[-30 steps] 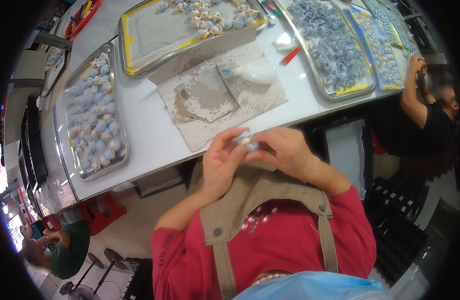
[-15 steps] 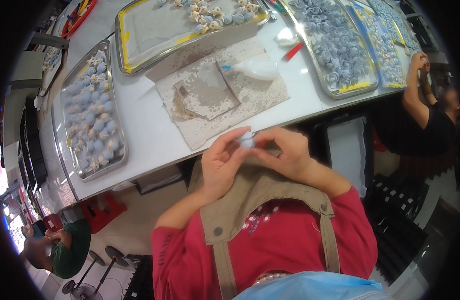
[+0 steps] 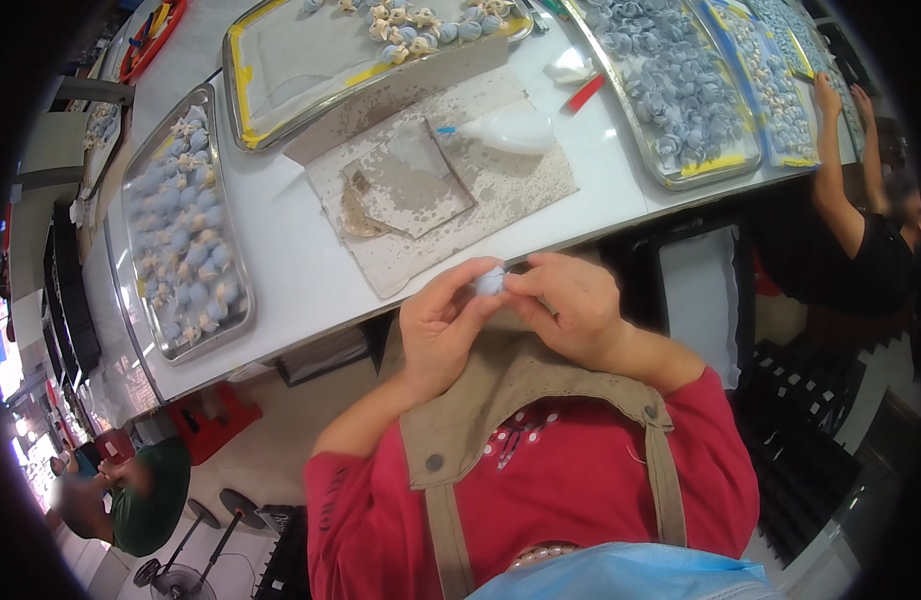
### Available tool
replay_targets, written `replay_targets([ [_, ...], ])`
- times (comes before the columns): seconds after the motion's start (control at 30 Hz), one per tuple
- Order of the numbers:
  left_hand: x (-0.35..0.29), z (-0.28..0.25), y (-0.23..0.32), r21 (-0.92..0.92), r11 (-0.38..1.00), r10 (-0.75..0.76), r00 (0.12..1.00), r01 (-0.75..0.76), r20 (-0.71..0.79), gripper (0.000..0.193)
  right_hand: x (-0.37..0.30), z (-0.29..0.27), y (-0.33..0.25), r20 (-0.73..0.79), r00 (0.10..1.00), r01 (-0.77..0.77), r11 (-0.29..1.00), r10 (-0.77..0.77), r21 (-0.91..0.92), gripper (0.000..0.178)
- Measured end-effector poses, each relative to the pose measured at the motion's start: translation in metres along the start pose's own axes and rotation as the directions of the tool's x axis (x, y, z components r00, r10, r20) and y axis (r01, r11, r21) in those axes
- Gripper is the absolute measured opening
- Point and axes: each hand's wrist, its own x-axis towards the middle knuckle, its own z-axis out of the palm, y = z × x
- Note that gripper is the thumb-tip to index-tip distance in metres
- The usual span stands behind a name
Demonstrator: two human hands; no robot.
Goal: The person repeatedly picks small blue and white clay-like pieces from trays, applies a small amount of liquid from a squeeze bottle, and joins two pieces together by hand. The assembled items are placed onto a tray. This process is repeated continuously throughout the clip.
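Between my hands, just in front of the table edge, is a small rounded pale blue piece [image 3: 490,281], like a little flower bud or figure part. My left hand [image 3: 438,325] pinches it between thumb and fingertips. From the other side, my right hand [image 3: 572,308] has its thumb and index finger closed against the same piece. Fingers cover part of it, so its full shape is hidden. Beyond my hands lies a stained cardboard sheet [image 3: 525,190] with a smaller board [image 3: 410,150] on top. A white squeeze bottle [image 3: 515,133] with a blue tip rests there on its side.
A metal tray [image 3: 242,290] of blue-and-cream pieces stands left; another tray [image 3: 242,95] is at the back. To the right, a tray [image 3: 670,182] holds many blue petal-like pieces. A red tool [image 3: 584,93] lies near it. Co-workers sit at right [image 3: 845,240] and lower left [image 3: 155,495].
My right fingers have shifted slightly over the blue piece, which both hands still hold. The co-worker at right has stretched both arms toward the trays. The view has shifted a little.
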Motion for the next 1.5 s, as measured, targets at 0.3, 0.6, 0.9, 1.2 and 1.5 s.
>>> replay_targets([
  [0.3,-0.003,0.002,-0.001,-0.040,0.998,0.042,0.999,-0.042,-0.023,0.031,0.009,-0.009,0.004,0.216,0.927,-0.369,0.847,0.306,0.383,0.031],
  [0.6,-0.004,-0.002,0.006,-0.112,0.994,0.007,0.996,0.003,0.087,0.034,0.008,-0.009,0.011,0.604,0.756,-0.651,0.394,0.254,0.649,0.043],
  [0.9,-0.005,-0.004,0.016,0.105,0.993,0.050,0.995,-0.060,0.090,0.027,0.007,-0.007,0.003,0.560,0.791,-0.610,0.377,0.245,0.697,0.037],
  [1.2,-0.006,-0.008,0.009,0.057,0.997,0.056,0.995,-0.061,0.088,0.028,0.006,-0.005,-0.001,0.564,0.779,-0.627,0.320,0.274,0.710,0.037],
  [1.5,-0.006,-0.003,0.004,-0.017,0.993,0.114,0.993,-0.114,-0.007,0.025,0.008,-0.005,-0.003,0.620,0.736,-0.659,0.082,0.271,0.747,0.040],
])
